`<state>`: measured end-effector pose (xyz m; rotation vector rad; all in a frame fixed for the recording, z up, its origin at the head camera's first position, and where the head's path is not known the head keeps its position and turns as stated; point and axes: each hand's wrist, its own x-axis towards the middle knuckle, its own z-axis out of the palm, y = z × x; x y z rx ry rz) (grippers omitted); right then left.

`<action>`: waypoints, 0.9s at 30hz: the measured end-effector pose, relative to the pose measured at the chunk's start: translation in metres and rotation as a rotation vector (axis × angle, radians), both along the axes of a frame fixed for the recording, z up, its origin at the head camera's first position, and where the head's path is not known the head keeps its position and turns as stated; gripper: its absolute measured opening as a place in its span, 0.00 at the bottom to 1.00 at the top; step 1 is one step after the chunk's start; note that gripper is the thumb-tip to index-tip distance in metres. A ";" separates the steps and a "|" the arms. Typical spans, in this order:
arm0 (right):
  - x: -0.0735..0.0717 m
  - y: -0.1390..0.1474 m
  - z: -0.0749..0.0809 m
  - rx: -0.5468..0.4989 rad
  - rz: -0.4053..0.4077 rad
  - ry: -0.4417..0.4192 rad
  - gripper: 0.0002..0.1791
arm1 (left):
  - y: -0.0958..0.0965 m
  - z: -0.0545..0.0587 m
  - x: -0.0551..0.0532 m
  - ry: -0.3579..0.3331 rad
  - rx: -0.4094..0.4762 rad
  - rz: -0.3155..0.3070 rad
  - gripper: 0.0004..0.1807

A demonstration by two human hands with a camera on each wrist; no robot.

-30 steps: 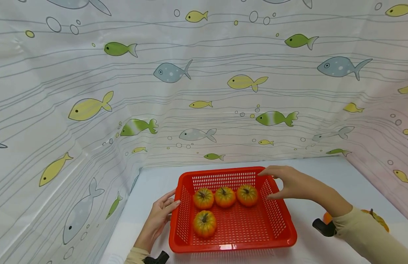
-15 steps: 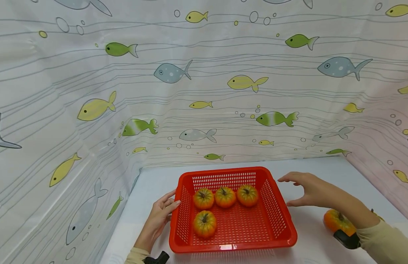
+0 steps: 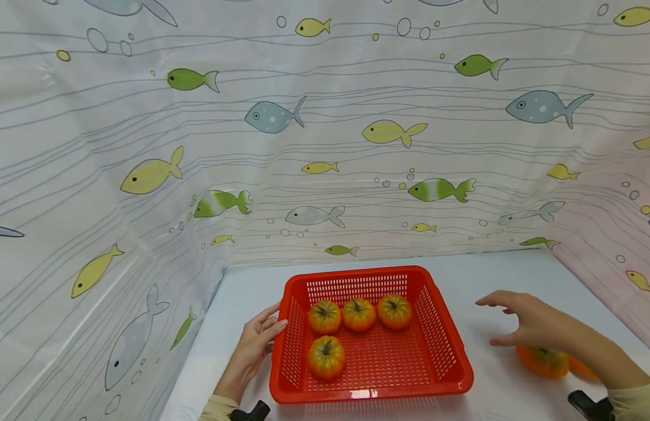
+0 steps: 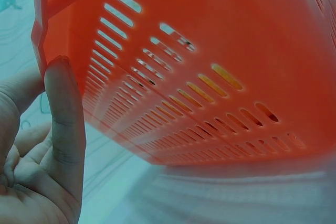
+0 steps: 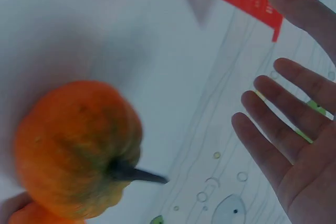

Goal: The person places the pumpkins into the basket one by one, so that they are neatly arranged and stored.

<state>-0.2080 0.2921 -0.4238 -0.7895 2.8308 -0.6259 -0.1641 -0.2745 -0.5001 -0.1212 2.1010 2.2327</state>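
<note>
My left hand [image 3: 253,349] grips the left rim of a red plastic basket [image 3: 372,393], thumb on top. In the left wrist view its fingers [image 4: 64,124] reach up to the edge beside the slotted wall [image 4: 231,30]. Several small orange-green pumpkins sit in the basket: three in a back row, such as the middle pumpkin [image 3: 358,314], and a front-left pumpkin [image 3: 326,357]. Right of the basket, my right hand [image 3: 538,320] hangs empty, fingers spread apart from the thumb. Below it lies another pumpkin [image 3: 545,365], partly hidden; its dark stem shows beside the pumpkin's body [image 5: 68,145] in the right wrist view.
A second orange pumpkin [image 3: 583,369] lies beside the first, mostly behind my right forearm. The white table [image 3: 262,280] meets a fish-printed curtain [image 3: 356,193] at the back and sides. The basket's front right is bare red mesh [image 3: 393,362].
My right hand has drawn back from over the basket's right rim, moving right and toward me, to above the loose pumpkins. The left hand and basket have stayed still.
</note>
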 end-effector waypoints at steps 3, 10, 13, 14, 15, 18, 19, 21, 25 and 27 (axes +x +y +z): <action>0.005 0.013 -0.008 0.002 -0.001 -0.005 0.36 | 0.000 0.000 0.000 -0.002 0.004 -0.002 0.32; 0.012 0.041 -0.025 0.048 -0.015 -0.004 0.35 | 0.000 -0.002 -0.001 0.001 0.004 -0.004 0.32; 0.014 0.051 -0.031 0.099 -0.047 -0.002 0.35 | 0.000 -0.002 -0.001 0.000 0.005 -0.001 0.32; 0.015 0.054 -0.033 0.119 -0.052 0.006 0.35 | 0.000 -0.003 -0.001 -0.001 0.004 -0.003 0.32; 0.016 0.057 -0.035 0.135 -0.057 0.009 0.35 | 0.000 -0.003 -0.001 -0.001 0.003 -0.004 0.32; 0.017 0.066 -0.038 0.162 -0.076 0.008 0.36 | 0.000 -0.003 -0.001 -0.003 0.003 -0.003 0.32; 0.017 0.068 -0.040 0.168 -0.078 0.018 0.36 | 0.000 -0.003 -0.001 -0.003 0.004 -0.001 0.32; 0.018 0.072 -0.043 0.171 -0.077 0.042 0.36 | 0.000 -0.003 -0.001 0.000 0.007 0.005 0.32; 0.019 0.077 -0.048 0.185 -0.085 0.047 0.37 | 0.000 -0.004 -0.002 0.011 0.011 -0.002 0.32; 0.018 0.078 -0.048 0.190 -0.093 0.027 0.37 | -0.001 -0.004 -0.002 0.014 0.013 -0.008 0.32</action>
